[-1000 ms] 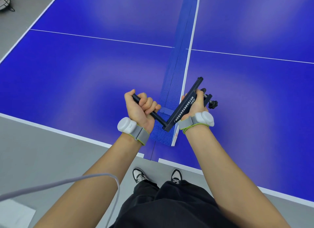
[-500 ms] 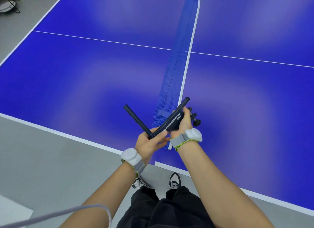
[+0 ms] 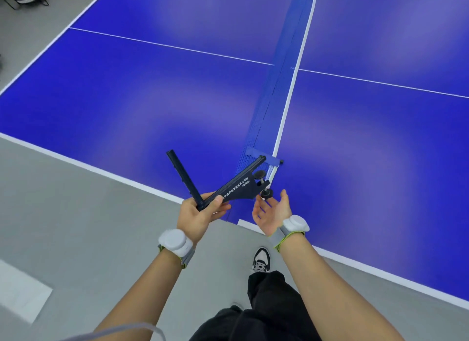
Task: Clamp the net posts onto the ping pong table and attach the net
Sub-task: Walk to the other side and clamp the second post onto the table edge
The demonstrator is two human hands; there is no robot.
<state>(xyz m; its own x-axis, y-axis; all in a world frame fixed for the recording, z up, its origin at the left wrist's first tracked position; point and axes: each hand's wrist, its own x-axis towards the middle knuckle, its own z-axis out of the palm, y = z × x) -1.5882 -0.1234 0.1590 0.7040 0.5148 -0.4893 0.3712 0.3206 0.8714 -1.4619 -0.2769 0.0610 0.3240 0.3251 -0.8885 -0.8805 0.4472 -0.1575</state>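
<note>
— Stretching ahead of both hands, what is seen?
— The blue ping pong table, smooth and matte with white lines, and grey floor beneath the wrists. The net is laid flat along the centre line, its mesh end just beyond the fingertips.
— And the net post?
— It is gripped at its corner by the left hand, held above the table edge: a dark L-shaped bracket, one slim bar angled up-left, a flat printed arm pointing toward the net.
— The right hand?
— It is kept open, palm up, just beneath the round clamp screw knob; contact cannot be told.
</note>
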